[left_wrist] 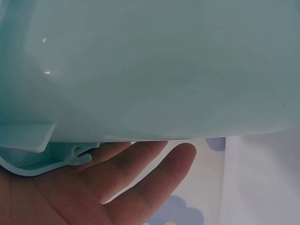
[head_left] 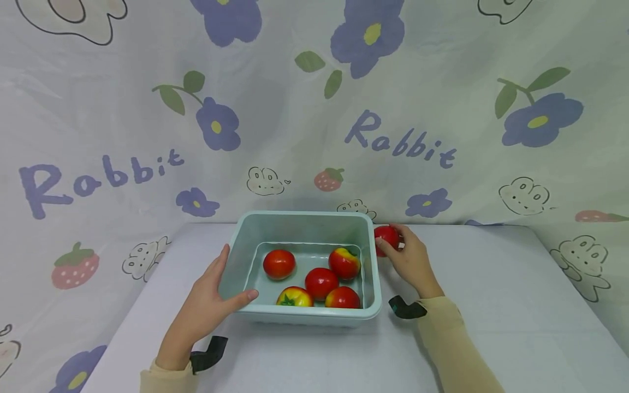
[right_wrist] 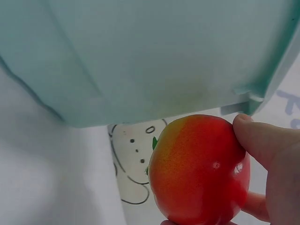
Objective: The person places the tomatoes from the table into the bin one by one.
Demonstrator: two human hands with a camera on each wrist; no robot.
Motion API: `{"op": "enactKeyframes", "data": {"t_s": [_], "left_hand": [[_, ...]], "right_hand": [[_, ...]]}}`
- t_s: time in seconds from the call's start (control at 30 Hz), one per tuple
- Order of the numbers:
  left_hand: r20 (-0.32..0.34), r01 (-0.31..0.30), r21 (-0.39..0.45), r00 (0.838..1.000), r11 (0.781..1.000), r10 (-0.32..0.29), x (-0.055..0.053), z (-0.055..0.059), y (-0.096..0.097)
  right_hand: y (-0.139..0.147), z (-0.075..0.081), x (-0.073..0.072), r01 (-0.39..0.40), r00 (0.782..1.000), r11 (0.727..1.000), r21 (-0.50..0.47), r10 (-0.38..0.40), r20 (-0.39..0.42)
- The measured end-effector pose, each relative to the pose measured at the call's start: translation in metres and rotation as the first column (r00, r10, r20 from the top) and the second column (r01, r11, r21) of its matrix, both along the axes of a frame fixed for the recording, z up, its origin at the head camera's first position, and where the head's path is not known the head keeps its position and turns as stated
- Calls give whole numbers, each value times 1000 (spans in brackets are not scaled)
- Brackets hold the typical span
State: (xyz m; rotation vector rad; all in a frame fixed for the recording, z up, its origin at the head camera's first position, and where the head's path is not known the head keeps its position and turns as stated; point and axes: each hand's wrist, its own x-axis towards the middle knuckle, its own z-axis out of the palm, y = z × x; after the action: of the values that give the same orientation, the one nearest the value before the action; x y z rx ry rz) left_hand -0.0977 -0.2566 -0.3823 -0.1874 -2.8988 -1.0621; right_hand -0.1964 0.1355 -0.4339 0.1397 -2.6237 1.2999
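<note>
A pale green plastic bin (head_left: 300, 314) stands on the table, with several red and yellow-red tomatoes lying on its floor, among them a red tomato (head_left: 279, 265) at the left. My left hand (head_left: 208, 303) rests against the bin's left front corner, its thumb over the rim and its fingers straight along the outer wall. In the left wrist view those fingers (left_wrist: 154, 185) are spread beside the wall. Just outside the right wall, my right hand (head_left: 410, 259) holds another tomato (right_wrist: 199, 171), shiny red with a yellowish patch and a bit of green stem.
A white-covered table (head_left: 491, 305) carries the bin. Behind it hangs a cloth (head_left: 290, 125) printed with flowers, rabbits and lettering. Dark straps (head_left: 408, 308) sit near both wrists.
</note>
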Motion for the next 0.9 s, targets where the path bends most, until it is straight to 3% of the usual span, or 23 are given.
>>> {"op": "enactKeyframes", "data": {"t_s": [0.9], "left_hand": [[-10, 3, -3, 1000, 1000, -3, 0, -1, -1]], "right_hand": [[9, 40, 17, 40, 989, 998, -51, -47, -140]]}}
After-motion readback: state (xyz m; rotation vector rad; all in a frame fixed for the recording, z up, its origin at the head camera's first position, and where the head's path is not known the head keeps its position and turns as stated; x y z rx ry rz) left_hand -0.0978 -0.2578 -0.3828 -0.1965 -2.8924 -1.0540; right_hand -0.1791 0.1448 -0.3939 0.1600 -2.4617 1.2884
